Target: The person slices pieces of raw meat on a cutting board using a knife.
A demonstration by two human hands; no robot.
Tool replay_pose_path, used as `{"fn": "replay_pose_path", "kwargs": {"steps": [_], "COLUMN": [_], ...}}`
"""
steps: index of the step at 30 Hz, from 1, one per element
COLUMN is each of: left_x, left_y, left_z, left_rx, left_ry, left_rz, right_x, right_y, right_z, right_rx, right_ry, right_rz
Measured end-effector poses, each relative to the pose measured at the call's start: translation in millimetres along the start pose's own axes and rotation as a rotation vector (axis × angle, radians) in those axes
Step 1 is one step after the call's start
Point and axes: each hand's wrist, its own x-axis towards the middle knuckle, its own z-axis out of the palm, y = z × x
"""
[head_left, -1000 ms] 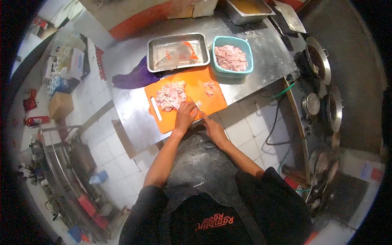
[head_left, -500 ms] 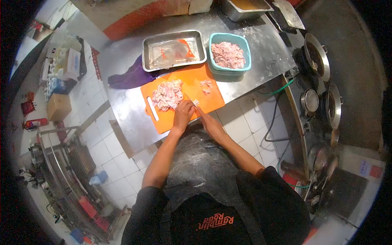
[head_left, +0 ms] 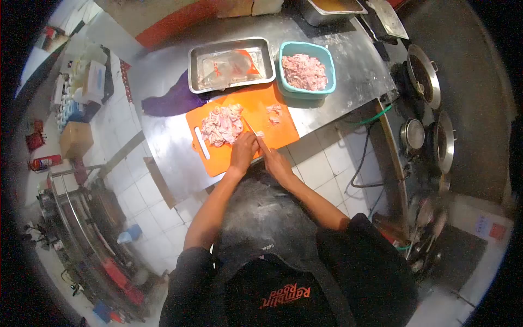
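Note:
An orange cutting board (head_left: 218, 162) lies on the metal table, with a pile of pale pink raw meat (head_left: 222, 125) on its left half. My right hand (head_left: 277, 165) is closed round the handle of a knife (head_left: 251, 128), whose thin blade points away from me over the board. Close by the blade's left side, my left hand (head_left: 244, 151) has its fingers curled down; whatever they pinch is hidden beneath them. A small cut bit of meat (head_left: 260, 134) lies just right of the blade. Further right is a little group of cut pieces (head_left: 274, 114).
Behind the board stand a steel tray (head_left: 192, 70) containing a plastic bag and a turquoise tub (head_left: 333, 82) full of cut meat. A purple cloth (head_left: 171, 102) is bunched left of the tray. Woks (head_left: 424, 76) line the stove at right; tiled floor shows below the table.
The view has shifted slightly. Both hands stay at the board's near edge, with the knife handle a little closer to the left hand. The meat pile looks the same.

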Motion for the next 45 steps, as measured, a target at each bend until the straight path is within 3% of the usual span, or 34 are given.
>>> {"fn": "replay_pose_path", "kwargs": {"steps": [3,4,7,11,20,23,27,33,35,38,45], "left_x": [1.8,3.4,0.5,-2.1,-3.7,-11.7,-2.6,-1.8,-5.9,-6.1,-14.6], "left_y": [0.0,1.1,4.9,9.1,12.0,11.1,15.5,11.8,14.9,17.9,33.8], "left_z": [0.8,1.2,-0.2,1.0,1.8,0.3,0.8,5.1,7.8,14.6,18.5], "left_rx": [-0.004,-0.001,0.003,-0.013,-0.022,0.001,0.014,0.074,0.088,0.110,0.140], "left_ry": [0.026,0.029,0.024,0.000,0.036,0.103,0.092,0.064,0.114,0.153,0.232], "left_rz": [0.005,-0.008,-0.018,-0.063,-0.073,-0.010,-0.054,-0.068,-0.085,-0.081,-0.167], "right_x": [-21.0,-35.3,-55.8,-13.4,-64.5,-64.6,-55.9,-16.4,-36.6,-46.9,-25.8], "right_y": [-0.4,0.5,-3.0,-4.3,1.8,5.7,15.2,24.0,24.6,31.3,45.8], "right_z": [-8.9,-12.9,-12.4,-1.4,-28.3,-24.8,-36.1,-14.8,-39.1,-69.0,-56.1], "right_rx": [0.053,0.032,-0.005,0.065,-0.074,-0.059,-0.059,-0.027,-0.076,-0.091,-0.080], "right_ry": [0.066,-0.046,-0.052,0.020,-0.131,-0.002,-0.159,0.030,-0.172,-0.294,-0.171], "right_rz": [-0.061,0.033,0.084,0.032,0.157,0.002,0.101,-0.122,-0.050,0.002,-0.123]}}
